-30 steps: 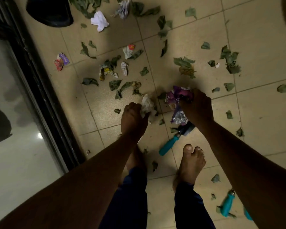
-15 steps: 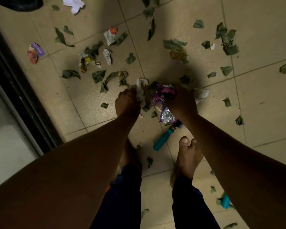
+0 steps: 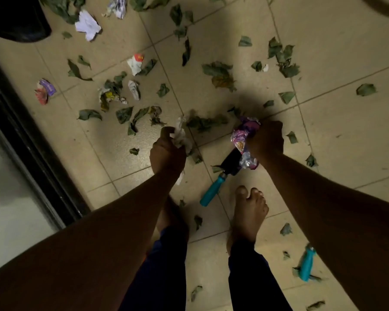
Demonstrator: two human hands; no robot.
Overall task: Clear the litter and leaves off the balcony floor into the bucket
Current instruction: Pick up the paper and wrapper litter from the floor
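Teal-handled trowel (image 3: 220, 179) beside bare foot (image 3: 248, 217)

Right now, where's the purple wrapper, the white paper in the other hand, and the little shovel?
purple wrapper (image 3: 243, 135): head view, its crumpled printed middle.
white paper (image 3: 180, 135): head view, the crumpled part above the fist.
little shovel (image 3: 212, 191): head view, its teal handle.

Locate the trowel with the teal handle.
Head view, centre: the trowel lies on the floor just ahead of the right foot, under the purple wrapper gripped by the right hand.
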